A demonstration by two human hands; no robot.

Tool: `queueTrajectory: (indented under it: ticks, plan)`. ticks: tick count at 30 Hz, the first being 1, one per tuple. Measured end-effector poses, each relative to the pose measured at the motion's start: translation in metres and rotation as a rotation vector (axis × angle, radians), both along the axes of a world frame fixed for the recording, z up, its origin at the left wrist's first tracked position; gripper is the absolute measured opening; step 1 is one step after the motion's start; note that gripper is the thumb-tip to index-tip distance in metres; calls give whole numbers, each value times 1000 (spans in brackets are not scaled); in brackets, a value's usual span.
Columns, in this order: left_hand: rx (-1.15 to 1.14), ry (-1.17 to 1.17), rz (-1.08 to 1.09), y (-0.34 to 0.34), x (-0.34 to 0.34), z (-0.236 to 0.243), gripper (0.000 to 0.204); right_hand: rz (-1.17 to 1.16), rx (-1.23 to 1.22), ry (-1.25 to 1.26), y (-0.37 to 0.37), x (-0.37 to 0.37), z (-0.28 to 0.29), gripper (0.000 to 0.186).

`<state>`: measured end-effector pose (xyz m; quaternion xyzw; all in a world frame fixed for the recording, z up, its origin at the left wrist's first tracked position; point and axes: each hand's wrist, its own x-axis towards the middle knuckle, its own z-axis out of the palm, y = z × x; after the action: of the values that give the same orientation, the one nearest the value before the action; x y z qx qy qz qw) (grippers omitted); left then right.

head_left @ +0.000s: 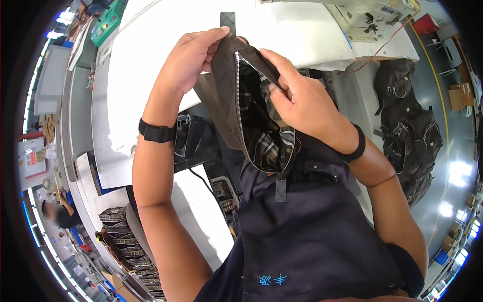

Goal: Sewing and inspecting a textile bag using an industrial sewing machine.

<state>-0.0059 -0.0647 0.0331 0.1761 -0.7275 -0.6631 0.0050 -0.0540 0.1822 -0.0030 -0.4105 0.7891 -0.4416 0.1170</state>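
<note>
1. The bag (225, 95) in front of you is dark brown.
2. You see plaid on its lining (265, 145): black, cream and greyish tan.
3. Its zip (238, 95) shows you silvery teeth.
4. The upper tab (228, 21) and lower tab (281, 191) are dark grey, each with a stitched cross.
5. Your apron (312, 226) is blackish navy with bright blue lettering; your wristbands (157, 133) are black.
6. Your table (287, 32) is white.
7. To your right, the pile (407, 131) is blackish brown, and the floor (457, 131) grey with a yellow line.
8. To your left, the stack (123, 239) mixes plaid with dark brown.
</note>
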Motion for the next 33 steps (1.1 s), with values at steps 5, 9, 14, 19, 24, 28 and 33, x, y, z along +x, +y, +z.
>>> queueTrajectory:
  ticks: [5, 9, 14, 19, 24, 28, 33]
  plan:
    - [-80, 55, -13, -3, -3, -6, 40, 15, -21, 66, -4, -7, 1, 56]
    - [-202, 137, 92, 14, 13, -2, 36, -25, -43, 9, -9, -12, 1, 51]
    - [-885, 547, 403, 77, 66, -18, 61, -25, -105, 45, -16, -14, -3, 49]
    - [-1026, 436, 432, 96, 55, -42, 58, -17, -95, 129, -21, -12, -3, 52]
    - [-1092, 414, 465, 93, 39, -38, 43, -33, -191, 186, -25, -4, -6, 54]
    - [-1070, 329, 487, 90, 33, -33, 42, -33, -121, 203, -26, -5, -9, 57]
    - [-1230, 323, 363, 79, 31, -26, 39, -13, -204, 632, -43, -19, -3, 57]
